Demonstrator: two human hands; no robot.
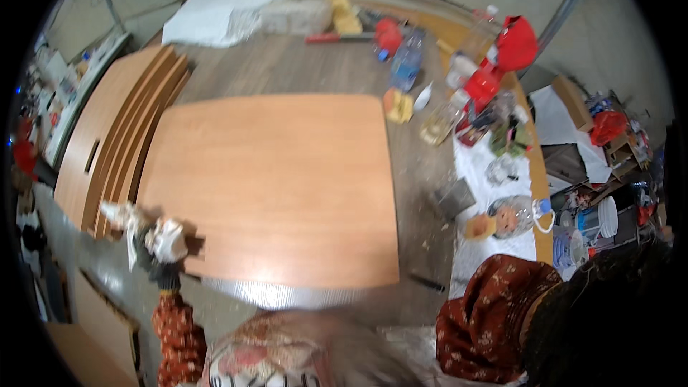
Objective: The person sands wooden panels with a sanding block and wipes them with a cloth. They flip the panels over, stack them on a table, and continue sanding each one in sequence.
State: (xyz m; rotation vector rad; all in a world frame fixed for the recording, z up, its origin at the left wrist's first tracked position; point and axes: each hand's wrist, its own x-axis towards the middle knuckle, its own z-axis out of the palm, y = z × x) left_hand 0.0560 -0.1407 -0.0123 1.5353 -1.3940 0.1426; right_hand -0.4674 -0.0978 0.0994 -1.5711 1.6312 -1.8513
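Observation:
A large light-brown wood-grain board with rounded corners lies flat on the table. At its lower left corner is my left hand, in a dark glove, with a crumpled white cloth bunched in its grip. Part of the cloth hangs toward the stacked boards. My right hand is a grey smear of motion in front of my body, below the board's near edge; its fingers cannot be made out. The right sleeve is red with a small floral pattern.
Several similar boards are stacked at the left. Along the right stand a blue-labelled bottle, a clear jug, a yellow sponge and a grey square plate. A dark stick-like tool lies near the board's right corner.

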